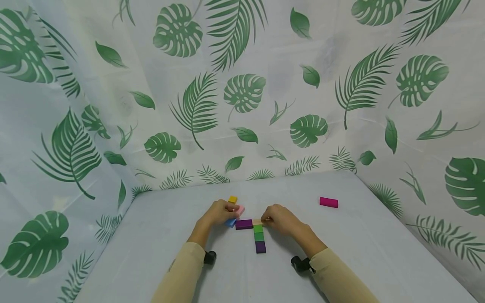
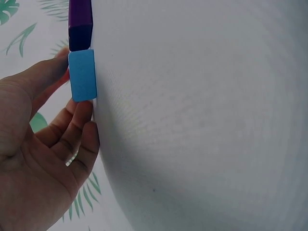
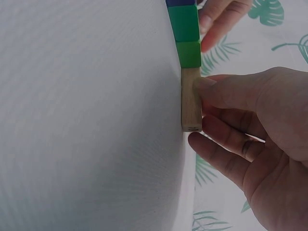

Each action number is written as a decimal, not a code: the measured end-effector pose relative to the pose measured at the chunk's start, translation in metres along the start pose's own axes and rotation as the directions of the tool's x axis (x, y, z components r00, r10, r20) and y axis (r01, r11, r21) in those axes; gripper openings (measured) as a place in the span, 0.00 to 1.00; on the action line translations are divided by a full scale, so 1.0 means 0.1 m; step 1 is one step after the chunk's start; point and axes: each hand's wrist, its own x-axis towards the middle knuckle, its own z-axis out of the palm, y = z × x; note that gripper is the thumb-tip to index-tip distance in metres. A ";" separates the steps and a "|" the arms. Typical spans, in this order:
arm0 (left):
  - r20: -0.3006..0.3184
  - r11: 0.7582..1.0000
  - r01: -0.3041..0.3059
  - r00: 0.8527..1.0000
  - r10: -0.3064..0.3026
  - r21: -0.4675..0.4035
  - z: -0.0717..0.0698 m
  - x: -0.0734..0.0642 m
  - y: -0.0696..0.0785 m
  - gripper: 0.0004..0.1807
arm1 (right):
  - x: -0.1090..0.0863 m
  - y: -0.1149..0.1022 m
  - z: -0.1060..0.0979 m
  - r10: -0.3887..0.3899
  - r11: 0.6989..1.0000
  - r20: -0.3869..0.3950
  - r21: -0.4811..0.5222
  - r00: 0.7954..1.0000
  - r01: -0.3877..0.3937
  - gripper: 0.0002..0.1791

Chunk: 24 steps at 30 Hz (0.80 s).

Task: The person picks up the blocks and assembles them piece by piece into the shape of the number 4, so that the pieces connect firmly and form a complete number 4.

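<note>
My left hand (image 1: 221, 211) pinches a pink block (image 1: 240, 210) between thumb and fingers. Close under those fingers lies a blue block (image 2: 83, 75), its end meeting a purple block (image 2: 80, 24) in the left wrist view. A yellow block (image 1: 233, 199) sits just beyond the left hand. On the other side, my right hand (image 1: 282, 219) holds a plain wooden block (image 3: 191, 100) at its side, the thumb lying on it. That block touches the right end of the purple one. Two green blocks (image 1: 258, 232) and a dark purple block (image 1: 260, 247) run from there toward me.
A magenta block (image 1: 329, 202) lies apart, farther right on the white-covered table (image 1: 363, 244). A leaf-print curtain (image 1: 280, 92) stands behind the table and along both sides. Small dark cameras (image 1: 300, 264) are strapped at the wrists.
</note>
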 end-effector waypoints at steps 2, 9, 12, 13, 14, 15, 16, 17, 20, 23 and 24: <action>0.001 1.000 0.002 1.000 -0.002 -0.001 0.00 -0.01 0.01 0.19 | 0.00 0.00 0.00 0.002 1.000 -0.003 0.002 1.000 -0.002 0.07; 0.007 1.000 0.011 1.000 -0.011 -0.006 -0.01 -0.02 0.03 0.19 | -0.01 0.02 0.01 -0.001 1.000 -0.010 0.003 1.000 0.001 0.07; 0.006 1.000 0.006 1.000 -0.006 -0.002 -0.01 -0.03 0.03 0.19 | -0.01 0.01 0.01 0.004 1.000 -0.009 0.005 1.000 -0.004 0.07; 0.005 1.000 0.005 1.000 -0.005 -0.001 -0.01 -0.03 0.03 0.19 | -0.01 0.01 0.01 0.004 1.000 -0.009 0.005 1.000 -0.004 0.06; 0.005 1.000 0.003 1.000 -0.003 0.000 -0.01 -0.03 0.03 0.19 | -0.01 0.01 0.01 0.002 1.000 -0.008 0.003 1.000 -0.002 0.06; 0.005 1.000 0.000 1.000 0.000 0.001 -0.01 -0.03 0.03 0.19 | -0.01 0.01 0.01 0.001 1.000 -0.008 0.001 1.000 -0.001 0.06; 0.005 1.000 -0.003 1.000 0.003 0.001 -0.01 -0.03 0.03 0.19 | -0.01 0.01 0.01 -0.002 1.000 -0.008 -0.001 1.000 0.002 0.06; 0.006 1.000 -0.003 1.000 0.003 0.001 -0.01 -0.04 0.03 0.19 | -0.01 0.01 0.01 0.000 1.000 -0.007 -0.002 1.000 0.000 0.06; 0.006 1.000 -0.012 1.000 0.012 0.002 -0.01 -0.04 0.02 0.19 | -0.01 0.01 0.01 0.008 1.000 -0.003 -0.004 1.000 -0.008 0.06; 0.006 1.000 -0.013 1.000 0.013 0.003 -0.01 -0.03 0.01 0.19 | -0.01 0.00 0.01 0.021 1.000 0.003 0.001 1.000 -0.021 0.06; 0.006 1.000 -0.012 1.000 0.012 0.003 -0.01 -0.03 0.01 0.19 | -0.01 0.00 0.01 0.023 1.000 0.003 0.001 1.000 -0.023 0.06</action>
